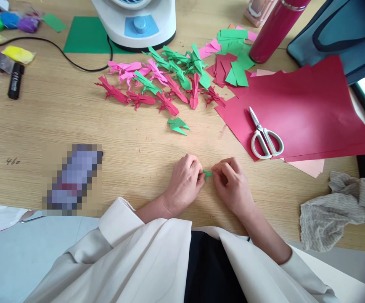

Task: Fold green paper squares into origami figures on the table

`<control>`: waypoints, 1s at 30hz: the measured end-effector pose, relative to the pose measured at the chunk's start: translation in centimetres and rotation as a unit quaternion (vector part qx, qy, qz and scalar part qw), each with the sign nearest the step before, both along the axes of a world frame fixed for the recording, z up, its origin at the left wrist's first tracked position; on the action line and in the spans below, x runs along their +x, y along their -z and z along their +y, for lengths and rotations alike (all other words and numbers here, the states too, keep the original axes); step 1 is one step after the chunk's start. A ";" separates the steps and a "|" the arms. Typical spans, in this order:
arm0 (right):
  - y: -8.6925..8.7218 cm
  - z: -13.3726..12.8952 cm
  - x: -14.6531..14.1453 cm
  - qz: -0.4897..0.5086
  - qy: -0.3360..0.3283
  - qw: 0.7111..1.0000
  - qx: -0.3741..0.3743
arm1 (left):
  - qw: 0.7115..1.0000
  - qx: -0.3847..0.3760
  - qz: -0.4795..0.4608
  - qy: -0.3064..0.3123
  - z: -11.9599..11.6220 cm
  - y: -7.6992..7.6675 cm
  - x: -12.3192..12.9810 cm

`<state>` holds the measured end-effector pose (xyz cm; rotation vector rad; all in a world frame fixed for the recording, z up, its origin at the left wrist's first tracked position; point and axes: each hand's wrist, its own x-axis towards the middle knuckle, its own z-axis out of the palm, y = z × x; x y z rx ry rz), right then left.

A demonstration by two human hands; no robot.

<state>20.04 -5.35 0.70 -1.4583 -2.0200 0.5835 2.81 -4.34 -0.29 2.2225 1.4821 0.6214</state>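
Green paper piece (207, 173): small, partly hidden by fingers, held between both hands over the near part of the desk (132, 139).
Left hand (186, 179): grip pinched together on the left end of the paper, fingers curled.
Right hand (233, 184): grip likewise pinched, on the right end of the paper.
Green folded form (176, 124): lying on the desk beyond the left hand, pointed ends toward the right.
Folded paper figures (157, 72): red, pink and green, clustered beyond that form, some overlapping.
Scissors (260, 129): white-handled, tips pointing away from the hands, resting on red sheets (305, 109) to the right.
Green slips (234, 45): loosely stacked beyond the red sheets, beside a red bottle (275, 31).
Phone (75, 179): blurred out, lying to the left of the hands.
Cloth (337, 210): crumpled, far right, draped over the desk's near edge.
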 end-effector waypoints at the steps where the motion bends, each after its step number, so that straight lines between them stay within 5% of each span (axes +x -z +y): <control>1: 0.0 -0.3 0.2 -0.011 -0.016 1.000 0.018 | 1.000 0.002 -0.001 0.000 0.0 0.0 0.0; 10: 0.1 -1.7 1.9 -0.195 -0.168 0.961 0.098 | 1.000 -0.002 -0.005 -0.002 0.0 0.0 0.0; 20: 0.1 -1.6 2.1 -0.214 -0.174 0.957 0.088 | 1.000 -0.004 0.003 0.017 -0.2 -0.4 -0.4; 30: 0.0 -1.6 2.0 -0.220 -0.170 0.956 0.094 | 0.971 0.136 0.150 0.127 -2.7 -0.1 -2.5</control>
